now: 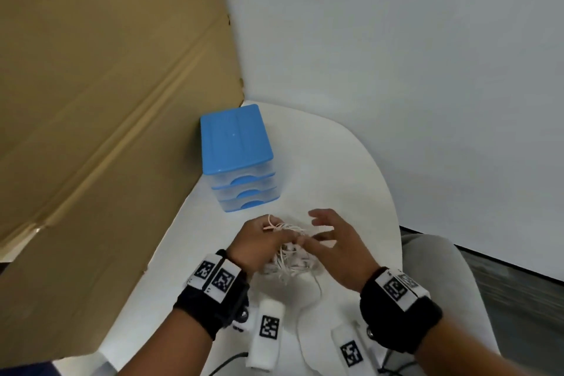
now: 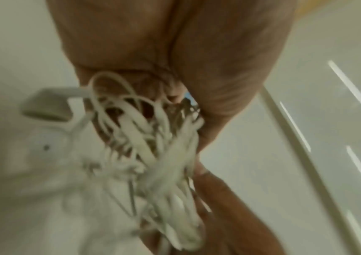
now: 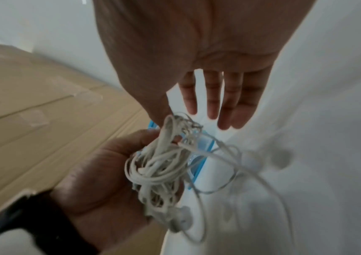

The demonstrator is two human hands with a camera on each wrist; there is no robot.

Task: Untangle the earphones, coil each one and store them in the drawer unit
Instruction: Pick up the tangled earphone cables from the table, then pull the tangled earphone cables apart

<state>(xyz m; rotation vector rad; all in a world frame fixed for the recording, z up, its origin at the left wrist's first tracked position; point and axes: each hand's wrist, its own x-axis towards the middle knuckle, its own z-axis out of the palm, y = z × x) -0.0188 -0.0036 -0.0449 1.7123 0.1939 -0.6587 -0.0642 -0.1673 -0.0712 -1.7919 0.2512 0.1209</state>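
Note:
A tangle of white earphones lies in my left hand, whose fingers and thumb curl round it just above the white table. Earbuds hang from the bundle's lower end. One loose cable trails onto the table. My right hand is beside the bundle with its fingers straight and spread, the thumb touching the top of the tangle. The drawer unit, blue-topped with three closed clear drawers, stands behind the hands.
A large cardboard sheet leans along the left, right next to the drawer unit. A white wall stands behind the table. Two white tagged bands lie near the front edge. Something grey sits off the table's right edge.

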